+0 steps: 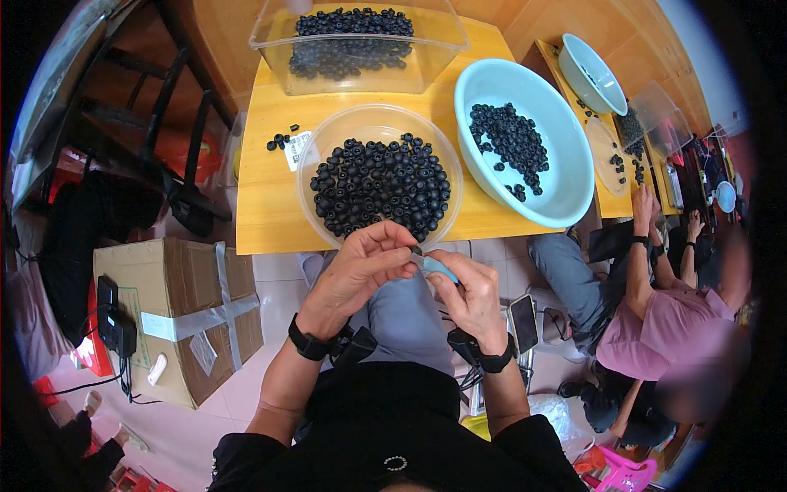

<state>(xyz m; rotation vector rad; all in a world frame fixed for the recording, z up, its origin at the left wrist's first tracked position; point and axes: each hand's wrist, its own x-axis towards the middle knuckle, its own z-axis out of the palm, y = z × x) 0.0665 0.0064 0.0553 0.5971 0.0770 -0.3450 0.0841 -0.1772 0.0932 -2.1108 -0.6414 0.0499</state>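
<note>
Over my lap, at the table's near edge, my left hand (369, 266) pinches a small black round piece (416, 250) between thumb and fingertips. My right hand (470, 297) is closed round a small tool with a light-blue handle (440, 268). Its thin, pale tip meets the black piece; the exact kind of tool is hard to make out. Just beyond my hands stands a shallow clear round tub (307, 184), holding many black round pieces (381, 184) with holes in them. A light-blue basin (566, 184) to its right holds more of these pieces.
A clear rectangular bin (352, 82) of black pieces stands at the back of the yellow table (266, 98). A few loose pieces (283, 141) lie near a white label. At left is a taped cardboard box (180, 320). On the right, people work at another table.
</note>
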